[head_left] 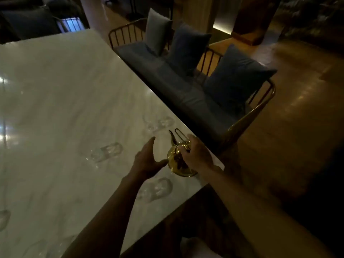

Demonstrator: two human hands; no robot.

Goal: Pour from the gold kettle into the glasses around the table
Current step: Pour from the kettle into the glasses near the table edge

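Observation:
The gold kettle (pixel 176 161) stands near the right edge of the white marble table (pixel 61 101), spout pointing away from me. My right hand (pixel 197 155) grips its top from the right side. My left hand (pixel 149 159) hovers open just left of the kettle, thumb close to its body. Clear glasses stand around it: one (pixel 108 151) to the left, one (pixel 158 189) in front under my left forearm, and one (pixel 160 123) beyond the spout. Another glass (pixel 3 218) shows at the left edge.
A dark blue cushioned bench (pixel 186 94) with a gold wire frame and three pillows runs along the table's right side. A wooden floor (pixel 297 108) lies beyond it. The room is dim, and the table corner is near my right arm.

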